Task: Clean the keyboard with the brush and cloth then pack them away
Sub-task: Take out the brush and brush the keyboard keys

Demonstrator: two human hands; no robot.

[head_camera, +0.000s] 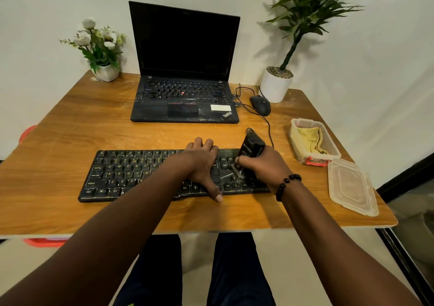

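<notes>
On the wooden table (70, 127), near edge, the black keyboard (131, 174) lies long axis left-right. Left hand (202, 164) presses flat on its right half, fingers straight. Right hand (263, 164) grips the black brush (251, 148), handle tilted far, bristles on the keys. Yellow cloth (310, 139) sits in the plastic container (303, 155) at right, lid (352, 186) beside. White wall (47, 5) behind.

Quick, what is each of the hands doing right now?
Left hand: open, fingers resting flat on the keyboard, holding nothing.
Right hand: gripping the black brush, its bristles on the keys at the keyboard's right end.
</notes>
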